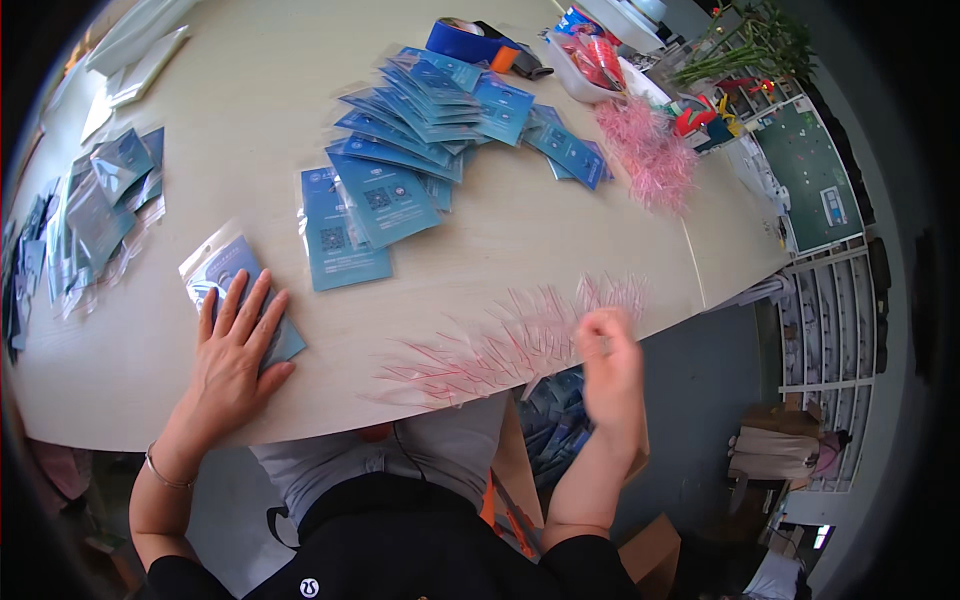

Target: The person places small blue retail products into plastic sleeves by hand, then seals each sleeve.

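My left hand point(228, 355) lies flat with fingers outstretched on a blue card in a clear plastic bag point(220, 262), at the left of the table. Beyond the table's front edge, my right hand point(612, 362) is raised, its thumb and fingertips curled together in a pinch and slightly blurred. Whatever sits between those fingertips is too small to make out. Just beside it, a row of thin clear-and-pink strips point(480, 350) runs along the table's edge. Further in, bagged blue cards point(385, 200) lie fanned out in an overlapping arc.
More bagged cards point(100, 210) are heaped at the left. A pink shredded tangle point(650, 155), a white tub with red packets point(585, 65) and a blue tape dispenser point(465, 42) stand far off. Below the edge, a cardboard box point(515, 455) contains blue packages point(555, 425).
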Tool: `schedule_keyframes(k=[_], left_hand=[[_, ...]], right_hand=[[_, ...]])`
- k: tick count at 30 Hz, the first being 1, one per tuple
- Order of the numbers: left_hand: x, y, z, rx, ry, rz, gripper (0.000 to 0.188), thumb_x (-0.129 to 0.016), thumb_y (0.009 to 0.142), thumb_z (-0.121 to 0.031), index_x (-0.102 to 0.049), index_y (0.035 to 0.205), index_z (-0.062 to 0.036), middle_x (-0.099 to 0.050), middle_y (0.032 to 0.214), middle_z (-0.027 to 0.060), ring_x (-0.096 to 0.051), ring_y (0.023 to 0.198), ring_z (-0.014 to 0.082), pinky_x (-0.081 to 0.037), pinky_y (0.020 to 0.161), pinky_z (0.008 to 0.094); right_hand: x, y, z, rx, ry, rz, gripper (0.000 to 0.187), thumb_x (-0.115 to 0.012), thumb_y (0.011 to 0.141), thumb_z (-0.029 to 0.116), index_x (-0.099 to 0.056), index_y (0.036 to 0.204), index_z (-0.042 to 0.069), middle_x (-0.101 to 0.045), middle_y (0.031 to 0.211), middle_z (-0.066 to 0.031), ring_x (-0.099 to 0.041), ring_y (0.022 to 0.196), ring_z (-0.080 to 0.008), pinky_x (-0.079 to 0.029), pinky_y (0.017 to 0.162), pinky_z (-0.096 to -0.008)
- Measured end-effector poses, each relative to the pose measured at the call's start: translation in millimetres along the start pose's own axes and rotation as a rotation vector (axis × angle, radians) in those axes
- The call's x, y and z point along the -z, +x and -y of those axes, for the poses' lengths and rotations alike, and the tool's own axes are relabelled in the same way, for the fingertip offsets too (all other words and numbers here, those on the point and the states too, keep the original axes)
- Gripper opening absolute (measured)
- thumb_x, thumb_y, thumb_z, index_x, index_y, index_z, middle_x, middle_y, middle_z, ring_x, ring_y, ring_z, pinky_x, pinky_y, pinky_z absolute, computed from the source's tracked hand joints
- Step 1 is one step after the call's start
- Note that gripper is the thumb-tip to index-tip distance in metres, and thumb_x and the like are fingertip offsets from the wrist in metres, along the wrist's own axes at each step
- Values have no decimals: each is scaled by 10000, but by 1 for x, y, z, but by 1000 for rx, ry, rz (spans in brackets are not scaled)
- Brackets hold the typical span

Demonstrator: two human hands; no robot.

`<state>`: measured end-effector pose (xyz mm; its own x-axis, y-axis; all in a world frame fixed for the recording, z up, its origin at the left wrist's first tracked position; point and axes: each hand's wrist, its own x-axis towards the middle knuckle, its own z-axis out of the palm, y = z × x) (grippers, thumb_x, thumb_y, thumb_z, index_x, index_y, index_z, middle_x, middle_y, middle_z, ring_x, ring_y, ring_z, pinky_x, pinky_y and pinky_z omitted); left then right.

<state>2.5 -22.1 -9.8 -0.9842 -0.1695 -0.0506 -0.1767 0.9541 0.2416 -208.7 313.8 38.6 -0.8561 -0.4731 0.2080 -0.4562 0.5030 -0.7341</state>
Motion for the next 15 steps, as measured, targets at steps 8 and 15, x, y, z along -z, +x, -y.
schedule_keyframes(k=[8,15], left_hand=[[6,3,-4,-10,9,-9,752,-682,859,-319,-388,1508,-76,-284,1604,156,-184,1507,360,-79,1219,531],[-2,-8,-9,-77,-70,-32,794,-580,946,-437,-260,1544,-25,-261,1600,196,-202,1500,366,-115,1207,533]], right_hand=[[85,14,-140,-360,-847,-280,140,-636,922,141,-675,1003,34,-612,1012,-125,-536,1014,-331,-432,915,-438],[-40,24,-3,165,-461,-136,289,-735,788,54,-650,1065,59,-537,1067,-128,-500,1059,-320,-404,942,-435]])
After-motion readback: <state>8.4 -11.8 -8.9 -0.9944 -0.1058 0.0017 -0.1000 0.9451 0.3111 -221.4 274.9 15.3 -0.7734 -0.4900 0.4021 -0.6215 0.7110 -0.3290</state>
